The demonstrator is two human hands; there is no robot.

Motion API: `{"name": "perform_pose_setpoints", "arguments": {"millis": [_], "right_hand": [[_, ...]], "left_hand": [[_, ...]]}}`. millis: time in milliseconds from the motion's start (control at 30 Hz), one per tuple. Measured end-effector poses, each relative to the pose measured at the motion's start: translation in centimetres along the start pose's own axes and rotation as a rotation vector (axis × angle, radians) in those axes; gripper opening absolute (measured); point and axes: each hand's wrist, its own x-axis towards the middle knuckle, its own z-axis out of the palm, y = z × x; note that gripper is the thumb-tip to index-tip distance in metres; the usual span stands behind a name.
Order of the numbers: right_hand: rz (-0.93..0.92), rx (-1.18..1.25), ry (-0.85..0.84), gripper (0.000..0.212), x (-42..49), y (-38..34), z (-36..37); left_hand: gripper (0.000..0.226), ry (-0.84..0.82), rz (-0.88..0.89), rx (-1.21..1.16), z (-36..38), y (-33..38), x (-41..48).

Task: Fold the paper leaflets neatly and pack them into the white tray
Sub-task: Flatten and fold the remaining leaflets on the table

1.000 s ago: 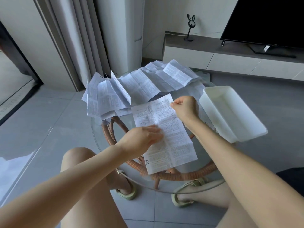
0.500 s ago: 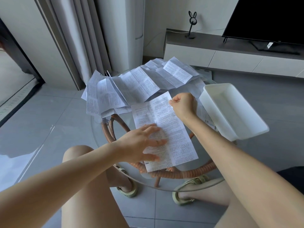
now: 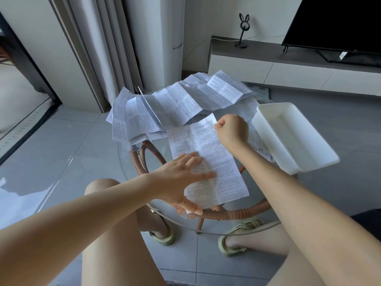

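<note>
though blurry, left fingers (image 3: pixel 195 162) on leaflet (image 3: pixel 226 178)

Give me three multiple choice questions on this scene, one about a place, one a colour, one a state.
1. The white tray sits where from the flat leaflet? A left B right C on it
2. The table's woven base is: A blue B orange-brown C black
3. The left hand is: A flat on the leaflet B fisted C gripping the tray
1 B: it lies past the leaflet's right edge. 2 B: its coils are orange-brown. 3 A: straight fingers press the leaflet.
</note>
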Motion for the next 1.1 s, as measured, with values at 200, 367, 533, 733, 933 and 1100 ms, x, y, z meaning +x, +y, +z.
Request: {"name": "perform_pose_setpoints", "arguments": {"millis": [200,367,533,733,933,1100], "right_hand": [[-0.377,-0.079,0.307,0.017,-8.4,0.6,-2.9],[-0.606,0.006,0.168,0.030,-16.8,4.1,-0.2],[-0.684,-0.066,0.046,0.032,-18.1,7.7,0.9],[-0.659,-0.150,0.110,0.049,-17.4,11.8,-1.8],[-0.656,-0.205,0.189,0.049,-17.2,11.5,-1.7],[-0.610,-0.266,0.229,0.060,-17.4,11.9,-2.0]], "left_hand": [[0.100,-0.028,-0.017,-0.001,-0.1,0.2,0.2],[0.100,-0.028,-0.034,0.002,0.0,0.3,0.0],[0.099,-0.039,-0.026,0.020,0.0,0.3,0.0],[0.098,-0.051,-0.018,0.025,0.2,0.2,0.2],[0.098,-0.058,-0.025,0.042,0.3,0.1,0.1],[0.098,-0.060,-0.021,0.050,0.2,0.2,0.3]]}}
